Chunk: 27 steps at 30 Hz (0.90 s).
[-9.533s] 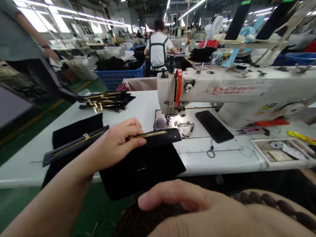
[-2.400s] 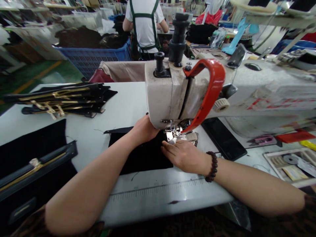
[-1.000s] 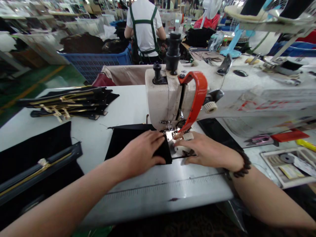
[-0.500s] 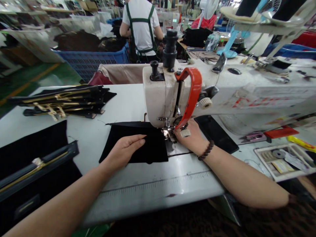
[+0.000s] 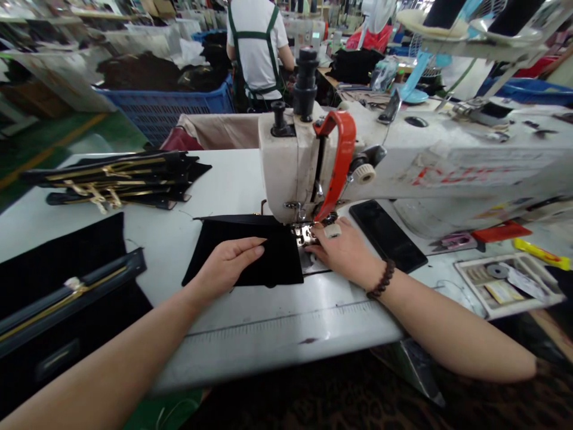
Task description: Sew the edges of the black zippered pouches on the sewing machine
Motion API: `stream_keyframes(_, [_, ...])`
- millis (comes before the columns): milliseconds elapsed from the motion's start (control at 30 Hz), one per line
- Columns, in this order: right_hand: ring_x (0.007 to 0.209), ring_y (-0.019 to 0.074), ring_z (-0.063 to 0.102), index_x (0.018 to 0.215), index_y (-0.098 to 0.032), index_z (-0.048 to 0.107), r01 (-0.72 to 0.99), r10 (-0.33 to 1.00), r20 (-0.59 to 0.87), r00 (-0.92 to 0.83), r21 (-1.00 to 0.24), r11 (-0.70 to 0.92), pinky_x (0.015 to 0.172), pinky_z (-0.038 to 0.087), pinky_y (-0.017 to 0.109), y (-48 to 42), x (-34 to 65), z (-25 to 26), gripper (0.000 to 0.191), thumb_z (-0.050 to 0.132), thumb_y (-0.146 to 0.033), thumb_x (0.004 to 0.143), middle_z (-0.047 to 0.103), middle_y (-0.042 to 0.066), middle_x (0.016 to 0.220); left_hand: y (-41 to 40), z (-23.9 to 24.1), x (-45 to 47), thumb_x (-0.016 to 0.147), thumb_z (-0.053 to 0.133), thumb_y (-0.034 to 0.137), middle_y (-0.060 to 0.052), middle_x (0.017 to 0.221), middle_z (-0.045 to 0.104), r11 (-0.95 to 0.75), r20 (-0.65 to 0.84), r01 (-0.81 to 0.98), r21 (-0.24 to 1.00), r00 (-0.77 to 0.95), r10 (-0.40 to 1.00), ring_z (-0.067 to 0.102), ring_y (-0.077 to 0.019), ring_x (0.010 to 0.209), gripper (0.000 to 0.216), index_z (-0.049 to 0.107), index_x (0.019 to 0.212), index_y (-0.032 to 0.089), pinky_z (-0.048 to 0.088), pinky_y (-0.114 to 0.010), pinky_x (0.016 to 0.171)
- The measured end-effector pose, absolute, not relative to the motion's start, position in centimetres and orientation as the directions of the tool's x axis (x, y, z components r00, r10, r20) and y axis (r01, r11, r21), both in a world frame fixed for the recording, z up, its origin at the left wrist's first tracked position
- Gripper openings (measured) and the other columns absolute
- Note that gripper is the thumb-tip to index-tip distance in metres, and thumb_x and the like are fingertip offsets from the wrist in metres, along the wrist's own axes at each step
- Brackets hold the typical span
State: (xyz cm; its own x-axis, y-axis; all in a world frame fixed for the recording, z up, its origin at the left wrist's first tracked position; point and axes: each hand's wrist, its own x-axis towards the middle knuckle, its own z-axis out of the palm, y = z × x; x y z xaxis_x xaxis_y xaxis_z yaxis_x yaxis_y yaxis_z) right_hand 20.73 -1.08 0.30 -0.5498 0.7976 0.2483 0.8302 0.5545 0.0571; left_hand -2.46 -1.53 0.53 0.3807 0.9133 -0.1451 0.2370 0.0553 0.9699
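A black fabric piece [image 5: 277, 263] lies flat on the sewing machine bed, its right edge at the metal presser foot [image 5: 303, 234]. Thumb and forefinger of my left hand [image 5: 228, 263] are pinched together on its middle. My right hand [image 5: 344, 251] is just right of the presser foot, palm down, thumb and forefinger apart, with nothing seen between them; some fingertips are hidden behind the machine's parts. Above it stands the white sewing machine head [image 5: 284, 173] with an orange curved guard [image 5: 342, 155].
At left lie black panels with a gold zip [image 5: 76, 292] and a stack of black zipped pieces [image 5: 120, 176]. Right of my hand are a black phone [image 5: 387, 236] and a small tool tray [image 5: 510, 286]. A person [image 5: 257, 48] stands beyond a blue crate [image 5: 165, 113].
My right hand has drawn back slightly from the presser foot, and its thumb now shows apart from the fingers. My left hand stays on the black fabric. The view has shifted slightly.
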Motion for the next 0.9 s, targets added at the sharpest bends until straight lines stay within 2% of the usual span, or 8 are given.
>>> stream_keyframes(100, [0.071,0.0183,0.053,0.084,-0.014,0.058,0.662,0.636,0.235,-0.735,0.048,0.748,0.063,0.036,0.03,-2.7,21.2,0.9,0.017,0.056,-0.031,0.082,0.06,0.005,0.077,-1.8,1.1,-2.1,0.082,0.051,0.027,-0.005,0.101,0.067,-0.296,0.062,0.445,0.845,0.468,0.881,0.061,-0.02,0.095,0.026,0.065,0.101,0.016,0.047,-0.034,0.089])
stream_keyframes(167, [0.064,0.0155,0.051,0.089,-0.013,0.058,0.522,0.49,0.251,-0.835,0.079,0.849,0.058,0.034,0.029,-3.7,21.2,0.9,0.014,0.051,-0.025,0.086,0.057,0.002,0.069,-2.0,1.1,-1.7,0.082,0.049,0.023,-0.006,0.102,0.066,-0.462,0.155,0.505,0.729,0.537,0.83,0.061,-0.0188,0.095,0.026,0.064,0.102,0.016,0.048,-0.033,0.088])
stream_keyframes(267, [0.057,0.0141,0.048,0.092,-0.009,0.057,0.44,0.37,0.313,-0.875,0.193,0.877,0.053,0.03,0.029,-4.5,20.9,0.4,0.015,0.044,-0.014,0.087,0.054,0.001,0.063,-2.3,0.7,-1.3,0.082,0.049,0.019,-0.008,0.103,0.065,-0.639,0.282,0.504,0.581,0.612,0.739,0.061,-0.0173,0.095,0.028,0.06,0.108,0.015,0.05,-0.031,0.085])
stream_keyframes(433, [0.051,0.0133,0.045,0.072,-0.012,0.055,0.384,0.274,0.361,-0.891,0.279,0.88,0.05,0.025,0.029,-4.6,20.4,-0.3,0.02,0.041,-0.009,0.085,0.051,0.001,0.057,-2.7,0.2,-1.1,0.085,0.045,0.015,-0.012,0.109,0.061,-0.828,0.37,0.459,0.321,0.744,0.556,0.057,-0.0197,0.099,0.026,0.063,0.103,0.014,0.051,-0.035,0.083])
stream_keyframes(600, [0.05,0.0131,0.044,0.067,-0.014,0.053,0.399,0.29,0.399,-0.87,0.223,0.89,0.05,0.025,0.029,-4.7,20.4,-0.6,0.023,0.04,-0.008,0.085,0.05,0.001,0.056,-2.9,0.4,-0.8,0.087,0.041,0.01,-0.012,0.107,0.064,-0.924,0.398,0.361,0.129,0.834,0.381,0.056,-0.0202,0.104,0.026,0.06,0.103,0.006,0.046,-0.039,0.095])
stream_keyframes(733, [0.051,0.0129,0.043,0.065,-0.014,0.054,0.412,0.315,0.41,-0.856,0.172,0.895,0.051,0.026,0.028,-4.9,20.6,-0.7,0.024,0.042,-0.009,0.084,0.051,0.0,0.055,-3.1,0.1,-0.5,0.087,0.039,0.01,-0.012,0.104,0.065,-0.932,0.415,0.351,0.094,0.837,0.357,0.059,-0.0183,0.099,0.025,0.06,0.102,0.006,0.05,-0.033,0.09])
stream_keyframes(900, [0.051,0.0118,0.042,0.06,-0.016,0.052,0.497,0.429,0.44,-0.789,0.047,0.867,0.053,0.029,0.027,-4.6,21.5,-0.5,0.031,0.044,-0.023,0.089,0.049,-0.001,0.053,-3.2,-0.7,-0.3,0.086,0.039,0.008,-0.012,0.104,0.065,-0.935,0.406,0.35,0.059,0.847,0.343,0.06,-0.0193,0.099,0.026,0.06,0.102,0.006,0.051,-0.033,0.087])
